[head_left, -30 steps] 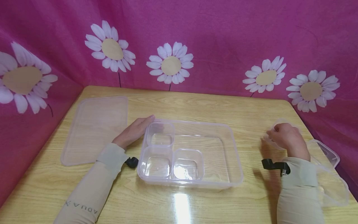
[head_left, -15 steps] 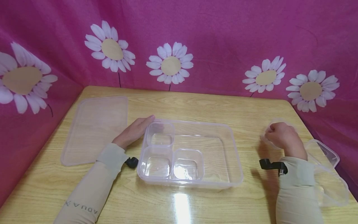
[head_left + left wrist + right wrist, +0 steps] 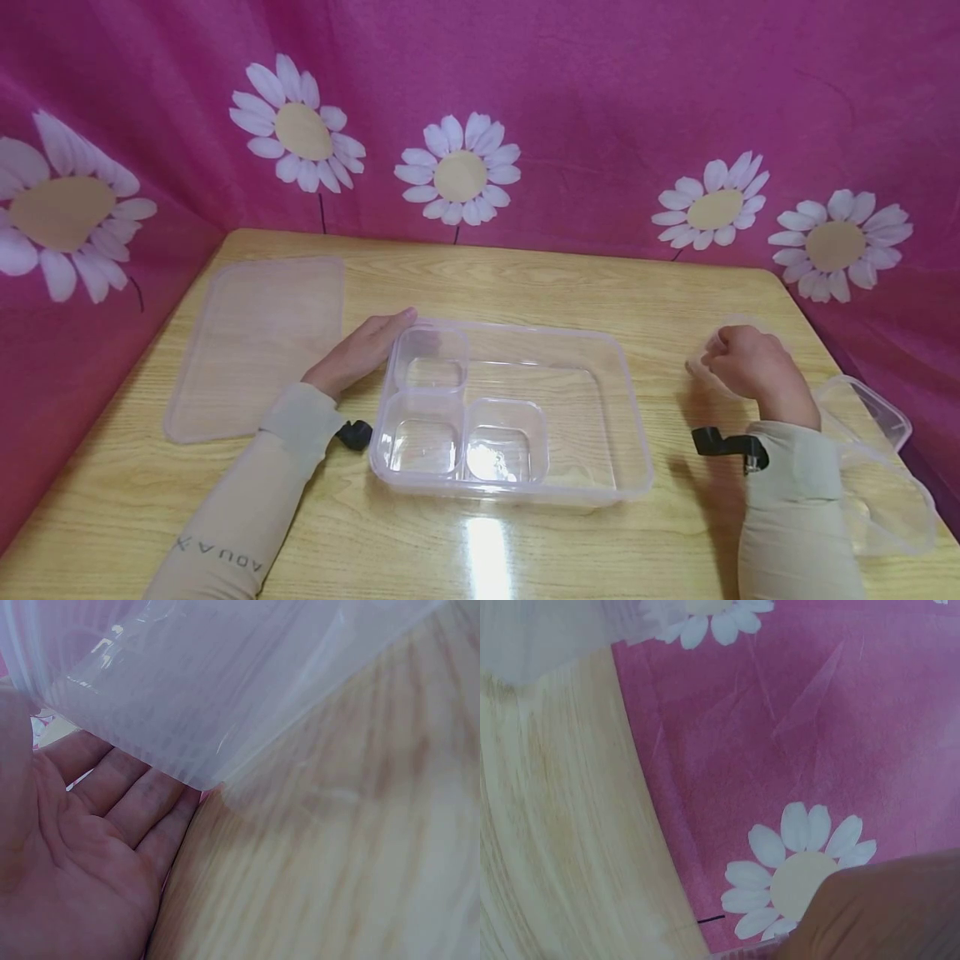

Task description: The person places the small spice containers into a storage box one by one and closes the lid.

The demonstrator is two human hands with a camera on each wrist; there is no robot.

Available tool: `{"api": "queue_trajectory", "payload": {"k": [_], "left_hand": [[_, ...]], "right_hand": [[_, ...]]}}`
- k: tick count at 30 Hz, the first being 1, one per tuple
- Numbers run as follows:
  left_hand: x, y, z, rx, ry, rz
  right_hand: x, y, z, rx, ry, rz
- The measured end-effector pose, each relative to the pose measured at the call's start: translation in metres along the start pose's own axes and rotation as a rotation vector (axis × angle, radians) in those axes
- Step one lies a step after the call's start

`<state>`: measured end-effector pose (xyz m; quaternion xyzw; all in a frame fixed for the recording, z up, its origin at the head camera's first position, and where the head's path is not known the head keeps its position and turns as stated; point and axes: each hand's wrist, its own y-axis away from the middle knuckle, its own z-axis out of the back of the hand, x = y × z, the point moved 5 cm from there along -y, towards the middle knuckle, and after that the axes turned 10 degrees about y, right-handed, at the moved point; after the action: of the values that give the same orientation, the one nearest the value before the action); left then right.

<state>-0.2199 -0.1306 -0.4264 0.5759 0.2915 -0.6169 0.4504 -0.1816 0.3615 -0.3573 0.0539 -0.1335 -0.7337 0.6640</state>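
A large clear plastic box (image 3: 562,417) stands mid-table with its top open. Inside it, three small clear containers sit in the back left corner (image 3: 432,371), the front left corner (image 3: 422,450) and beside that along the front (image 3: 504,454). My left hand (image 3: 362,354) lies along the box's left side, its fingers straight; the left wrist view has them against the box's lower edge (image 3: 180,769). Over at the right, my right hand (image 3: 761,371) grips another small clear container (image 3: 711,383) with curled fingers. The hand covers much of that container.
A large flat translucent lid (image 3: 258,350) lies at the left of the wooden table (image 3: 555,283). Near the right edge are more clear containers, one farther back (image 3: 873,408) and one nearer (image 3: 892,508). A pink flowered cloth (image 3: 585,125) hangs behind.
My right hand has shifted a little to the left, carrying the small container with it. The left hand and the large box have stayed in place.
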Motion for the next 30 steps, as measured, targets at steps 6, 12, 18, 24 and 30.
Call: {"api": "queue_trajectory", "payload": {"k": [6, 12, 18, 24, 30], "left_hand": [[0.000, 0.000, 0.000, 0.002, 0.010, 0.003], [-0.001, 0.000, -0.001, 0.004, 0.002, 0.007], [0.000, 0.000, -0.001, 0.006, 0.009, 0.010], [0.000, 0.000, 0.000, 0.003, 0.006, 0.012], [-0.001, 0.000, 0.000, 0.005, 0.001, 0.010]], "right_hand": [[0.011, 0.003, 0.005, -0.037, 0.016, 0.044], [0.024, 0.010, 0.011, -0.082, 0.021, 0.072], [0.036, 0.013, 0.015, -0.114, 0.004, 0.085], [0.051, 0.019, 0.021, -0.159, -0.032, 0.078], [0.069, 0.029, 0.027, -0.274, -0.020, 0.142]]}}
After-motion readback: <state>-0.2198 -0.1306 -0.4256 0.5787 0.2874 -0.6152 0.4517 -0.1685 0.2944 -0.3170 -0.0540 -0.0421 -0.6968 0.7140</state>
